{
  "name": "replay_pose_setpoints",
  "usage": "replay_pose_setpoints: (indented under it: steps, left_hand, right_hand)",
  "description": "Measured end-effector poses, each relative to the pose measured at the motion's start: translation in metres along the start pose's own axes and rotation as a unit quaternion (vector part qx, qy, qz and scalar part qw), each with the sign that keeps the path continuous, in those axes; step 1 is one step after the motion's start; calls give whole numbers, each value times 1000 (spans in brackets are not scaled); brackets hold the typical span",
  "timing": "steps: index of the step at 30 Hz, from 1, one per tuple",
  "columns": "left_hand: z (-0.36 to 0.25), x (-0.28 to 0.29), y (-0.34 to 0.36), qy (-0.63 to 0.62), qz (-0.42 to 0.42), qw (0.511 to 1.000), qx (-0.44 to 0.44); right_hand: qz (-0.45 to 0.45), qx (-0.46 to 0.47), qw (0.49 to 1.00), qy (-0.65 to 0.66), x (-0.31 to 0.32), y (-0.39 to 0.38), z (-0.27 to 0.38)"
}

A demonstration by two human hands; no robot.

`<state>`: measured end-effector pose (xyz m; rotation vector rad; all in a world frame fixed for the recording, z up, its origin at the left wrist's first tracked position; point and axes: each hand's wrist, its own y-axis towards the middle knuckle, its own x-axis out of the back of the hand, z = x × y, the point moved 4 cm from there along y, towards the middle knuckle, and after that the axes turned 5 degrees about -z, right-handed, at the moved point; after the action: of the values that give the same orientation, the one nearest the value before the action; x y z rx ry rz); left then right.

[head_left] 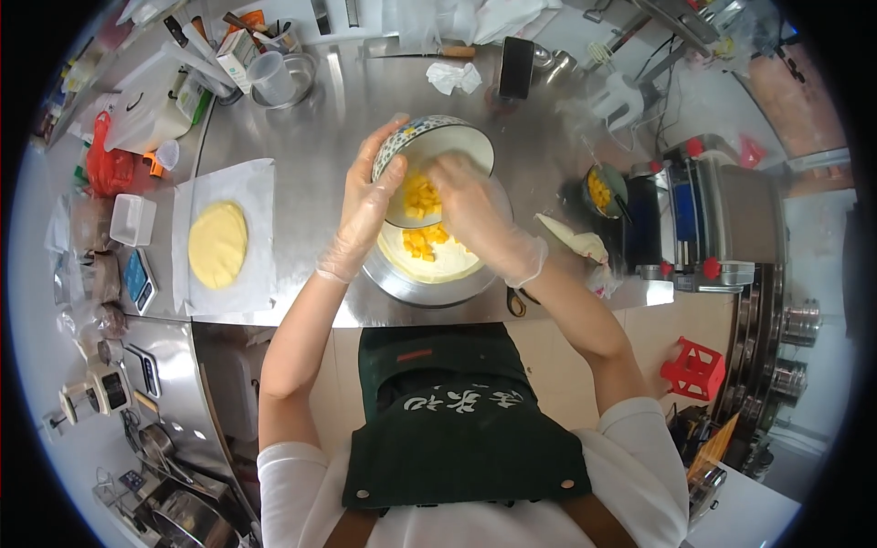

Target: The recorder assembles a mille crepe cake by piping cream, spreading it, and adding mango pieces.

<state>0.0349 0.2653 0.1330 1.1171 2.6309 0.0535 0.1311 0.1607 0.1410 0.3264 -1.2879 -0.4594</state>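
Note:
My left hand [365, 196], in a clear plastic glove, grips a patterned bowl [405, 137] tilted toward me, its fingers around the outside and thumb at the rim. Diced yellow fruit [421, 197], like mango, lies inside it. My right hand [475, 212], also gloved, is at the bowl's opening; its fingers are smeared by motion, so what they hold is unclear. Below the bowl, more yellow fruit cubes [422, 243] rest on a round, cream-topped layer [449, 267]. That layer sits on a round metal turntable [427, 294], partly hidden by bowl and hands.
A pale yellow round [217, 245] lies on white paper at left. To the right are a filled piping bag [573, 237], a small bowl of yellow cubes [600, 190] and scissors [517, 303] at the front edge. A long knife [420, 51] lies at the back.

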Motion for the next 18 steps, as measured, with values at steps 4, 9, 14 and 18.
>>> replay_pose_setpoints:
  steps: [4, 9, 14, 18]
  left_hand:
    - [3, -2, 1, 14, 9, 1000, -21]
    - [14, -2, 7, 40, 7, 998, -48]
    - [24, 3, 12, 32, 4, 997, -72]
    - [21, 2, 18, 31, -1, 997, -74]
  right_hand:
    - [-4, -10, 998, 60, -5, 1, -4]
    - [24, -17, 990, 137, -20, -11, -12]
    - [76, -8, 983, 168, -14, -20, -11]
    - [43, 11, 980, 192, -6, -20, -17]
